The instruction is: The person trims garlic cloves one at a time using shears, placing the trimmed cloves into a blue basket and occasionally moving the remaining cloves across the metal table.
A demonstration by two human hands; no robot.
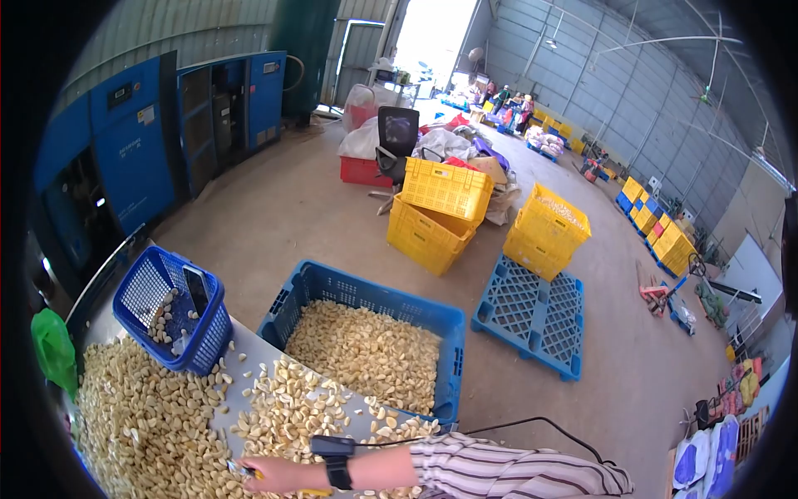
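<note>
My right hand (273, 475) reaches in from the bottom right, closed, over the worktable (218, 420). Its fingers grip a small tool with a shiny metal end (241, 469) and bits of yellow showing; its exact kind is unclear. Right beside the fingertips lies a large heap of pale, curved, nut-like pieces (150, 416). A looser spread of similar pieces (291, 399) covers the table beyond the hand. A dark device on a strap (337, 461) sits at the wrist, below a striped sleeve (515, 470). My left hand is out of view.
At the table's far edge, a blue basket (212, 345) holds a few pieces and a phone (196, 289). Beyond it stands a blue crate (449, 333) of pale pieces. Yellow crates (428, 241), a blue pallet (532, 320) and a chair (397, 137) occupy the floor. People work far back.
</note>
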